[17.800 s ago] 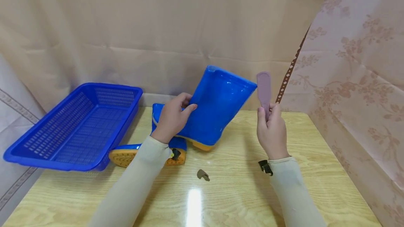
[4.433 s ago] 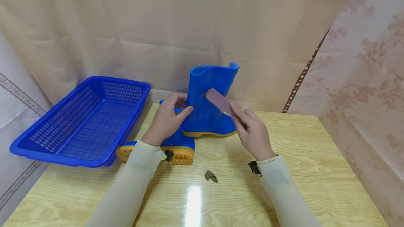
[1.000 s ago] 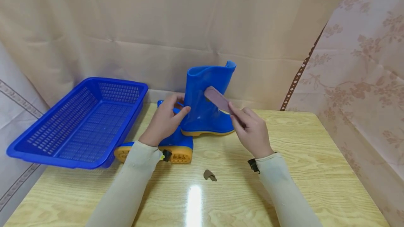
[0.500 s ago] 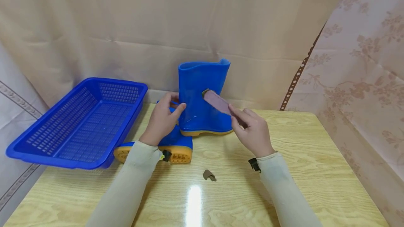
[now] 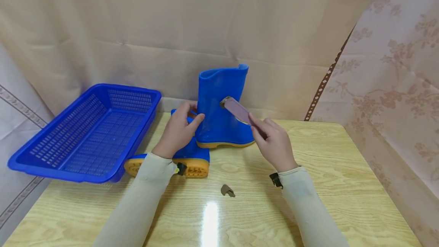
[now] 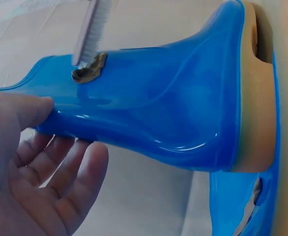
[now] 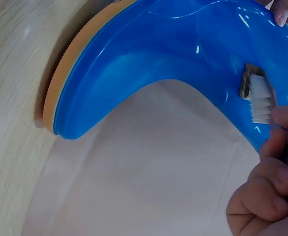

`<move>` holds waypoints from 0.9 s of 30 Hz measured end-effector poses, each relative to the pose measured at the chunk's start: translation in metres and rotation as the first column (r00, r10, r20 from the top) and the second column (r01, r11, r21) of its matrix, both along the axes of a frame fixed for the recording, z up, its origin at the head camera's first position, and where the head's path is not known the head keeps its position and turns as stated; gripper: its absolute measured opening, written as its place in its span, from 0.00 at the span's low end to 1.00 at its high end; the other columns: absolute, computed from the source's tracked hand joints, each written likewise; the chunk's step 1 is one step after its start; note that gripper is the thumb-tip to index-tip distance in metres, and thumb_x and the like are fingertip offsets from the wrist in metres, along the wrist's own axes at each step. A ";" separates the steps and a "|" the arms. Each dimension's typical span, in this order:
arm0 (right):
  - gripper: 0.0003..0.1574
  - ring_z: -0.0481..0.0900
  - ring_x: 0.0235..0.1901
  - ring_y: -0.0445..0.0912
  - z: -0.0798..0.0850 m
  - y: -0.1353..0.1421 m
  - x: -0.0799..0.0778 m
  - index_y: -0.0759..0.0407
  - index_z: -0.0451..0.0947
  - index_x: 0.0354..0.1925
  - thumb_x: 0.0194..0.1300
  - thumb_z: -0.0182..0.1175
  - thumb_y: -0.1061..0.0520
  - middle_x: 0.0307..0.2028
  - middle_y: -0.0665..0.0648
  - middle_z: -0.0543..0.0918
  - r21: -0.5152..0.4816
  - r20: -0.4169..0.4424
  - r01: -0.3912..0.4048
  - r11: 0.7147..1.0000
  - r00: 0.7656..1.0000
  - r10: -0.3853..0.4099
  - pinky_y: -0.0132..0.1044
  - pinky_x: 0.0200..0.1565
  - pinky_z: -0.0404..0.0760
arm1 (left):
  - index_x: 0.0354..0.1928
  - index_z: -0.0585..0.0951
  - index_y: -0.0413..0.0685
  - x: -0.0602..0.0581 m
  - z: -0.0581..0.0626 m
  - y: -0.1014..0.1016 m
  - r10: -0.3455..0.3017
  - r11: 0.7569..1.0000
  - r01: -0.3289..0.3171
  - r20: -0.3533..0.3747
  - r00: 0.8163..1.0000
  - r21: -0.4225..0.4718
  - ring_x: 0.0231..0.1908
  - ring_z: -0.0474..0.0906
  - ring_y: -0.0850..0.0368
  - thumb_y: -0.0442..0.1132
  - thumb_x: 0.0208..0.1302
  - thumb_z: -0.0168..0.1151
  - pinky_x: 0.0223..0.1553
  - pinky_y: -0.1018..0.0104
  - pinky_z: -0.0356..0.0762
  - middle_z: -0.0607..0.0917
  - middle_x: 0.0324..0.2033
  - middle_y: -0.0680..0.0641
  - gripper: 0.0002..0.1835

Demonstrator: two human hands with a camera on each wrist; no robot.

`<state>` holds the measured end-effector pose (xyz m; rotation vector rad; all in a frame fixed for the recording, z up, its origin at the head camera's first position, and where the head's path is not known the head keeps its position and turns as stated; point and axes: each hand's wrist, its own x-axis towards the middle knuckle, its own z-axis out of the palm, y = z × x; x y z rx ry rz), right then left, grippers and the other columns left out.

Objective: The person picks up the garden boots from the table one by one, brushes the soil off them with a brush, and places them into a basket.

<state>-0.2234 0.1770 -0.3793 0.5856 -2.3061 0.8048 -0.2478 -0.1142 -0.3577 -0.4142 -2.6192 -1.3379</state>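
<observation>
A blue rain boot [image 5: 214,87] with a yellow sole stands upright on the table. My left hand [image 5: 178,130] grips the back of its shaft, thumb on the near side and fingers behind. A pinkish-mauve brush [image 5: 237,110] is held by its handle in my right hand [image 5: 275,144]. Its white bristles [image 7: 262,98] press against a brown mud-like patch [image 6: 89,73] on the shaft. Behind my left forearm a second blue boot [image 5: 192,151] lies on its side, sole [image 5: 196,168] facing me, partly hidden.
On the left sits a blue plastic basket [image 5: 137,134] with slotted walls, close to the lying boot. A small brown lump [image 5: 228,191] lies on the wooden table [image 5: 329,186] in front. Beige cloth [image 5: 154,26] hangs behind, and patterned cloth [image 5: 404,98] at the right.
Earlier the boot was tilted and the brush held away from it; now it stands upright under the bristles. Over the last second its shaft has rocked left, then slightly back.
</observation>
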 end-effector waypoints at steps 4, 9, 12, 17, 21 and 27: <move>0.23 0.63 0.20 0.41 0.000 0.001 0.001 0.53 0.84 0.61 0.68 0.67 0.60 0.23 0.50 0.74 0.005 0.014 0.020 1.000 1.000 -0.020 0.34 0.21 0.61 | 0.66 0.72 0.48 0.000 0.000 0.001 0.040 0.999 -0.040 0.024 0.999 0.009 0.54 0.78 0.49 0.50 0.80 0.55 0.49 0.51 0.83 0.79 0.58 0.46 0.21; 0.23 0.62 0.20 0.40 0.000 0.004 0.001 0.52 0.86 0.58 0.65 0.67 0.61 0.20 0.53 0.72 -0.061 -0.095 -0.017 0.998 0.995 0.011 0.33 0.21 0.58 | 0.66 0.72 0.48 0.000 0.000 0.001 0.041 0.999 -0.041 0.021 0.999 0.022 0.54 0.78 0.49 0.50 0.79 0.56 0.48 0.51 0.84 0.80 0.57 0.46 0.22; 0.24 0.61 0.20 0.39 0.000 0.003 0.001 0.53 0.86 0.58 0.64 0.66 0.62 0.19 0.54 0.72 -0.103 -0.159 -0.066 0.992 0.986 0.049 0.32 0.22 0.57 | 0.65 0.72 0.50 0.001 0.000 0.001 0.018 1.000 -0.019 0.014 1.000 0.018 0.52 0.78 0.51 0.51 0.78 0.57 0.46 0.52 0.84 0.79 0.56 0.47 0.21; 0.25 0.61 0.20 0.38 0.001 0.001 0.001 0.54 0.85 0.59 0.64 0.65 0.65 0.20 0.52 0.72 -0.099 -0.210 -0.102 0.990 0.975 0.079 0.31 0.21 0.58 | 0.65 0.72 0.50 0.002 -0.001 0.000 -0.035 0.999 0.035 -0.017 0.999 0.008 0.53 0.77 0.51 0.50 0.78 0.57 0.51 0.51 0.82 0.78 0.58 0.48 0.21; 0.27 0.62 0.21 0.39 0.000 0.001 0.001 0.54 0.83 0.62 0.66 0.67 0.66 0.23 0.54 0.74 -0.047 -0.155 -0.064 0.997 0.986 0.056 0.32 0.21 0.60 | 0.65 0.72 0.50 0.001 -0.002 0.000 -0.050 0.999 0.050 -0.029 0.998 0.001 0.54 0.77 0.51 0.50 0.79 0.57 0.53 0.51 0.81 0.78 0.58 0.49 0.20; 0.25 0.62 0.20 0.40 0.002 0.001 0.002 0.53 0.83 0.63 0.68 0.67 0.62 0.24 0.51 0.74 -0.004 -0.032 0.000 1.000 0.999 0.000 0.33 0.20 0.61 | 0.65 0.72 0.50 0.000 -0.001 0.001 -0.006 1.000 0.006 -0.009 1.000 0.003 0.53 0.78 0.51 0.51 0.79 0.56 0.49 0.52 0.83 0.79 0.57 0.48 0.21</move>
